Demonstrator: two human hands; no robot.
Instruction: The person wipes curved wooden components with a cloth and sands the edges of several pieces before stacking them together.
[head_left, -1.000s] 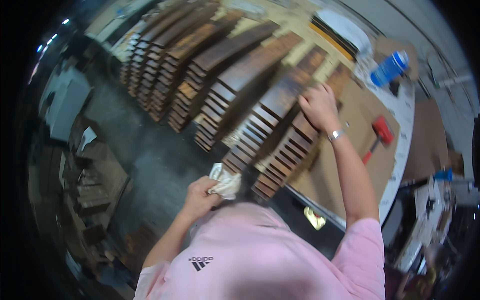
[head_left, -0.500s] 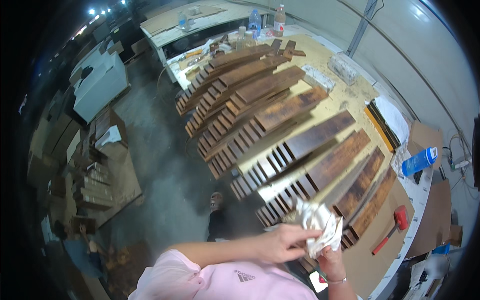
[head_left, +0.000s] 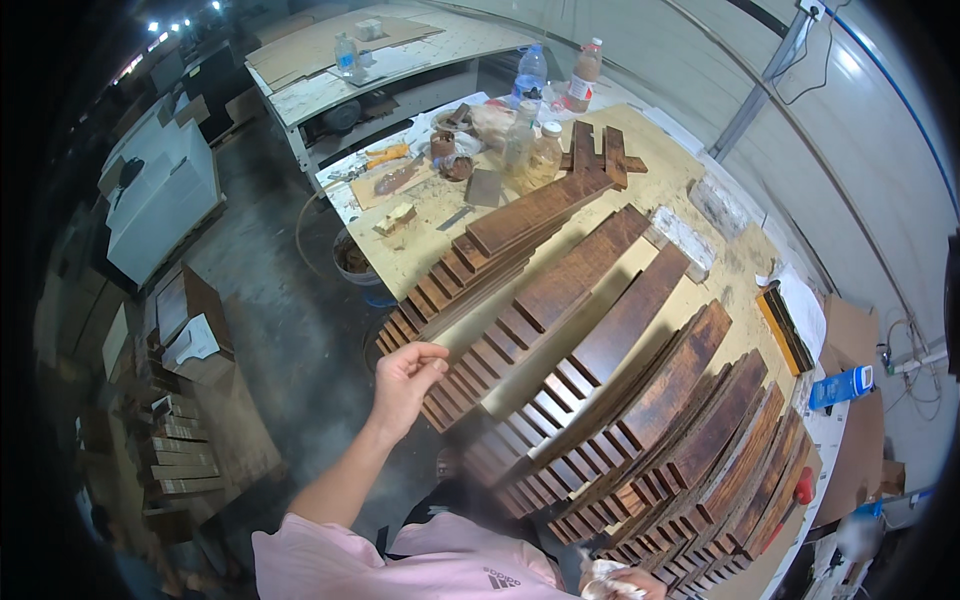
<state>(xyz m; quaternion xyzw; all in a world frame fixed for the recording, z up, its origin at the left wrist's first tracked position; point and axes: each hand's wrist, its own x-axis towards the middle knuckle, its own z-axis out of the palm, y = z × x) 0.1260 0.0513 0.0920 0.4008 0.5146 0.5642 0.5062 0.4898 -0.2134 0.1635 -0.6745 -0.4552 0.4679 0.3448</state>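
7 o'clock: L hand (head_left: pixel 405 385), forearm (head_left: pixel 345 475) angled twd 1, fingers (head_left: pixel 424 350) curled nr slats (head_left: pixel 672 375), can't tell if gripping. 5 o'clock: R hand (head_left: pixel 640 580), clutching rag (head_left: pixel 606 580). Slats fan out abt 4 o'clock.

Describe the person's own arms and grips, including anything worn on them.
The left arm has a short, loose, pale pink sleeve, leaving the forearm bare. The left grip is an ungloved hand, with no ring or wristband that I can make out. The right grip, partly cut off by the lower edge, also looks ungloved; its wrist can't be made out.
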